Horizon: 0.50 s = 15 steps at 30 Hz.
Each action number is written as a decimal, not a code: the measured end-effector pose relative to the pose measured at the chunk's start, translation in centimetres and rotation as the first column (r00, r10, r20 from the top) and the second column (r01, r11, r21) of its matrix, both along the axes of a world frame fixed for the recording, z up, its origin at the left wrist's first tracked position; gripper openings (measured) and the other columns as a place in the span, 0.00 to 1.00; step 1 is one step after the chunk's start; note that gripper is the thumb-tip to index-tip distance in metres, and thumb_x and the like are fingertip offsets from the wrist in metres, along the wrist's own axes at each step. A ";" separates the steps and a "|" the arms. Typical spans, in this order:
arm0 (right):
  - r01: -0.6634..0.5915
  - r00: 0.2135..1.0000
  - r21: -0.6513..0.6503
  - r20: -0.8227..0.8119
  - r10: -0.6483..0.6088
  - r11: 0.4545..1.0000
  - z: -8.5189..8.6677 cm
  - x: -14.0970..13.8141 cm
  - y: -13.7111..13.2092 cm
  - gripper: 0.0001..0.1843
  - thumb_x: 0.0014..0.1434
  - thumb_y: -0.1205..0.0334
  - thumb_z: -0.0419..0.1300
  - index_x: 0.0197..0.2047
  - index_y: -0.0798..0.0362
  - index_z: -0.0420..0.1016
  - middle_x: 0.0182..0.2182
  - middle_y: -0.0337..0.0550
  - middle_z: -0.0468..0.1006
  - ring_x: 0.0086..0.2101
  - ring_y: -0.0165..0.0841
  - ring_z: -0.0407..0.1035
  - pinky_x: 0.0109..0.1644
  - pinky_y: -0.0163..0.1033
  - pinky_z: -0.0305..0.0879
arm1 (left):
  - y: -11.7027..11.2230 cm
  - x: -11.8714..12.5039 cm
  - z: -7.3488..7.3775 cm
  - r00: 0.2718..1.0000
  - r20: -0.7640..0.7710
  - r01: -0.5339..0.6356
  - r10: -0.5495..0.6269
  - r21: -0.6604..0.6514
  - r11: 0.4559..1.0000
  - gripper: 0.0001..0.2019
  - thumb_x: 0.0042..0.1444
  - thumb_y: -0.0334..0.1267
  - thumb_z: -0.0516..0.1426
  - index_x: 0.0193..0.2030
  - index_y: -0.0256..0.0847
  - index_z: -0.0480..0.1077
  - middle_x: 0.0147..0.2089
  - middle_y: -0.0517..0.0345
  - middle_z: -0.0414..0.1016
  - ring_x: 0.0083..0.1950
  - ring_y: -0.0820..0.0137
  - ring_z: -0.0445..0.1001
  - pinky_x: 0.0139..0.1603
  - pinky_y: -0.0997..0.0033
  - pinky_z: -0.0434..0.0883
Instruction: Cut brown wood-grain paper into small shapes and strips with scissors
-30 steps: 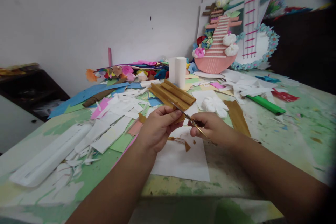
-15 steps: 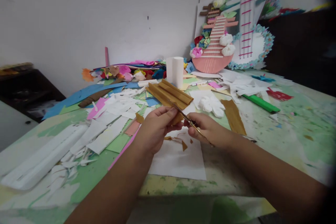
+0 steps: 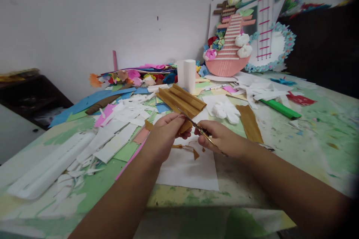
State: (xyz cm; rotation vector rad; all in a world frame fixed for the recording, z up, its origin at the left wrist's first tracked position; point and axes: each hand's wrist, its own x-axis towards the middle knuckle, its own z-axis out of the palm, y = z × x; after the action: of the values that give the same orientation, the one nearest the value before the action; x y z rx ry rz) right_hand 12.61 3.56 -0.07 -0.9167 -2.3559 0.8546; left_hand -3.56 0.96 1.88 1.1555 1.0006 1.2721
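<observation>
My left hand (image 3: 165,134) pinches a small piece of brown crepe paper (image 3: 185,127), partly hidden by the fingers. My right hand (image 3: 217,136) is closed around a pair of scissors (image 3: 202,131), whose blades point up and left against the piece. Below both hands lies a white sheet (image 3: 190,173) with small brown scraps (image 3: 195,154) on it. Just beyond the hands rests a folded length of brown crepe paper (image 3: 182,101). A brown strip (image 3: 249,123) lies to the right, near a white paper flower (image 3: 224,110).
White paper scraps and a long white object (image 3: 53,164) cover the left side. A white roll (image 3: 189,76) stands at the back. Decorated paper instruments (image 3: 228,65) lean on the wall at the right. A green roll of paper (image 3: 280,108) lies on the right.
Both hands have shifted slightly left with the crepe paper and scissors. The scissor blades appear a little farther left across the piece. The camera view has moved slightly.
</observation>
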 end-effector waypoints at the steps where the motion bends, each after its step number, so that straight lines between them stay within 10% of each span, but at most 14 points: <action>1: 0.002 1.000 0.002 0.006 -0.002 1.000 0.0 0.0 0.0 0.28 0.48 0.36 0.43 0.32 0.56 0.62 0.24 0.39 0.64 0.24 0.28 0.57 0.26 0.33 0.53 | 0.0 0.0 0.0 1.000 -0.013 0.005 -0.005 0.007 1.000 0.08 0.45 0.38 0.54 0.21 0.37 0.67 0.18 0.60 0.65 0.21 0.75 0.65 0.23 0.76 0.63; 15: -0.005 1.000 0.058 0.015 0.004 0.998 0.3 -0.1 -0.1 0.28 0.50 0.38 0.42 0.27 0.56 0.63 0.23 0.39 0.64 0.24 0.28 0.57 0.25 0.32 0.52 | -0.4 -0.1 0.0 0.994 -0.070 0.081 -0.079 0.038 0.996 0.10 0.50 0.40 0.51 0.23 0.37 0.65 0.19 0.62 0.64 0.23 0.77 0.63 0.26 0.76 0.61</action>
State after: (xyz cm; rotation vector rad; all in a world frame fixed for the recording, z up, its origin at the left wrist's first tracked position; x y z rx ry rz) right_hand 12.54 3.47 0.23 -0.8976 -2.3828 0.7795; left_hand -3.64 0.52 1.88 1.2654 0.9724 1.2012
